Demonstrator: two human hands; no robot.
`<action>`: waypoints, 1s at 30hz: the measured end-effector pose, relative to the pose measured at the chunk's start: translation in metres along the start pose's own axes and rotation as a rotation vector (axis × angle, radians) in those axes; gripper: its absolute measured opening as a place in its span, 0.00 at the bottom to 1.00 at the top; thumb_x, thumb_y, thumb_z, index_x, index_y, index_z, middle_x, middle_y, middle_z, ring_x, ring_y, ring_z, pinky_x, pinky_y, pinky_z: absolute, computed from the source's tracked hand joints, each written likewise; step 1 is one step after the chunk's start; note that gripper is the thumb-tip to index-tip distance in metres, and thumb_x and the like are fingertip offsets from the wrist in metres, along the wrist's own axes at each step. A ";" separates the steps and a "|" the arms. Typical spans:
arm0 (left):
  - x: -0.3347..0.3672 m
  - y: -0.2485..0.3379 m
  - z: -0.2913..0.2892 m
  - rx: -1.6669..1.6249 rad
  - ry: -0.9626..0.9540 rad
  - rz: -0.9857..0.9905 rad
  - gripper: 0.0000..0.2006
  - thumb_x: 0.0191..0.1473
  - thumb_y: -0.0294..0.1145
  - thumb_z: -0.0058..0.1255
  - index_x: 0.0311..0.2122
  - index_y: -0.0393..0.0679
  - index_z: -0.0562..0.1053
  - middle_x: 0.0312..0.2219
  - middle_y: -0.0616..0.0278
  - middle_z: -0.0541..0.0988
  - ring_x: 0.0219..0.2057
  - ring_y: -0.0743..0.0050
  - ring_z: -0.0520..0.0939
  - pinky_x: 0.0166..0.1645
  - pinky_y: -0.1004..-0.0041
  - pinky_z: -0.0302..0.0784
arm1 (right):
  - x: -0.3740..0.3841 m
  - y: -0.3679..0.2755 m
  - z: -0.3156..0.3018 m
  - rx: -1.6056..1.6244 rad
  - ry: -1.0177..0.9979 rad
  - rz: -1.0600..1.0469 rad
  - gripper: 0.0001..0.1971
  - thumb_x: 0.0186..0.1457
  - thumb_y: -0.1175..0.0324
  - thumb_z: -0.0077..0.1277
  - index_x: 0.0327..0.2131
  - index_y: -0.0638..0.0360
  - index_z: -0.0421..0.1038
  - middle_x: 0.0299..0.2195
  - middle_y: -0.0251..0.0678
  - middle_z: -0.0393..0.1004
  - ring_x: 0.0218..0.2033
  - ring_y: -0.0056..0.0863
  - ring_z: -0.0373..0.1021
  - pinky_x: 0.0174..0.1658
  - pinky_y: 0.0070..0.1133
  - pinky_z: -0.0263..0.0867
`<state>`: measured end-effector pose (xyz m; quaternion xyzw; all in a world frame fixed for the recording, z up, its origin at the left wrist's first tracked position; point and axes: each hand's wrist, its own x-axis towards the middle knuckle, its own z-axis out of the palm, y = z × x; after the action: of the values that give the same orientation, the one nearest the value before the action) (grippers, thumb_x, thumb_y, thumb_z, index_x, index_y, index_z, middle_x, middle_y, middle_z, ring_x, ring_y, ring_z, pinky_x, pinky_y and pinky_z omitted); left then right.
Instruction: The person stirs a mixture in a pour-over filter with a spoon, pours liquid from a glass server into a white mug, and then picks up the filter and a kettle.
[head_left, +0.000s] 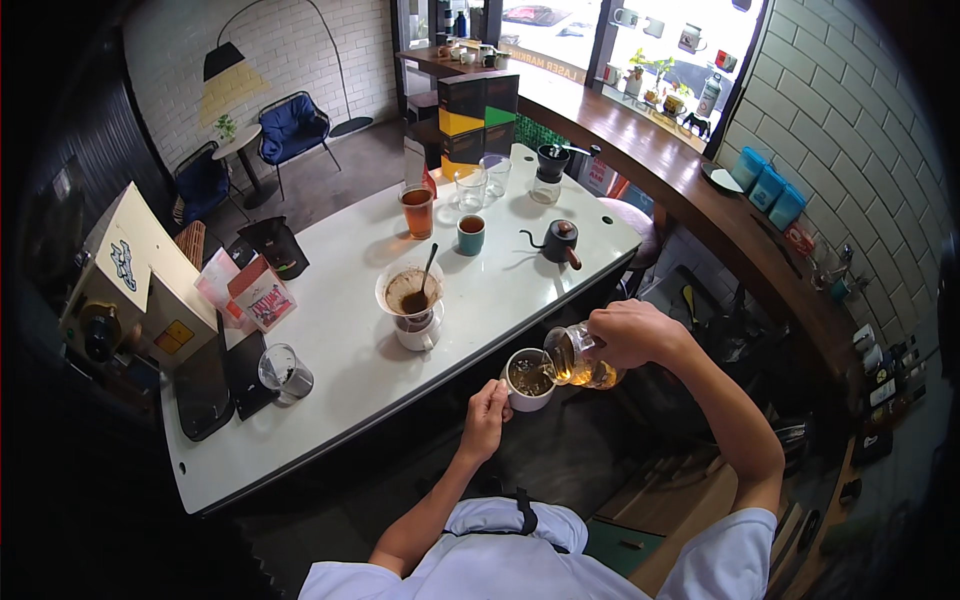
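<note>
Off the table's near edge, my left hand (484, 422) is closed on the side of a white mug (529, 402), at its handle. Dark liquid with a bubbly surface shows inside the mug. My right hand (638, 335) grips a clear glass jug (573, 350) tipped on its side, with amber liquid in it. Its mouth is at the mug's rim, and liquid seems to run into the mug. On the table nearby, a dripper (386, 292) with brown-stained paper and a dark spoon (428, 271) sits over a white cup (419, 338).
The white table (345, 365) also bears a glass of amber drink (417, 218), a teal cup (471, 238), a black kettle (560, 243), a hand grinder (548, 178), a glass beaker (287, 376) and a cream machine (140, 265). A wooden counter (680, 185) curves along the right.
</note>
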<state>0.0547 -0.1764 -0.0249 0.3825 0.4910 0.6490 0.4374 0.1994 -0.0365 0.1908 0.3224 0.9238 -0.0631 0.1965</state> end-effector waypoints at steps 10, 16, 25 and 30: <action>0.001 -0.006 0.001 -0.018 -0.001 0.008 0.18 0.63 0.39 0.35 0.22 0.41 0.61 0.15 0.71 0.61 0.18 0.87 0.61 0.22 0.80 0.58 | 0.006 -0.014 -0.006 -0.124 -0.066 -0.040 0.16 0.49 0.54 0.53 0.30 0.59 0.75 0.27 0.40 0.76 0.35 0.39 0.73 0.35 0.29 0.70; 0.000 -0.003 0.000 -0.053 0.004 0.012 0.18 0.63 0.38 0.36 0.22 0.42 0.61 0.15 0.71 0.60 0.17 0.88 0.61 0.21 0.80 0.57 | 0.008 -0.026 -0.008 -0.148 -0.107 -0.027 0.10 0.42 0.68 0.53 0.30 0.59 0.77 0.33 0.41 0.77 0.38 0.37 0.74 0.36 0.29 0.70; -0.001 -0.004 -0.006 -0.068 0.020 0.005 0.17 0.63 0.37 0.36 0.22 0.42 0.60 0.15 0.72 0.59 0.17 0.87 0.60 0.21 0.80 0.56 | 0.011 -0.032 -0.011 -0.147 -0.083 -0.035 0.10 0.44 0.68 0.52 0.33 0.56 0.77 0.35 0.39 0.77 0.39 0.36 0.74 0.38 0.28 0.70; -0.002 -0.002 -0.008 -0.075 0.019 0.006 0.17 0.63 0.37 0.36 0.22 0.42 0.60 0.16 0.72 0.59 0.18 0.87 0.60 0.21 0.80 0.56 | 0.012 -0.036 -0.012 -0.176 -0.072 -0.068 0.10 0.45 0.67 0.52 0.34 0.56 0.77 0.37 0.38 0.77 0.41 0.35 0.73 0.40 0.27 0.70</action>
<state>0.0485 -0.1803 -0.0289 0.3611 0.4693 0.6718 0.4450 0.1647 -0.0556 0.1963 0.2699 0.9286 -0.0001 0.2548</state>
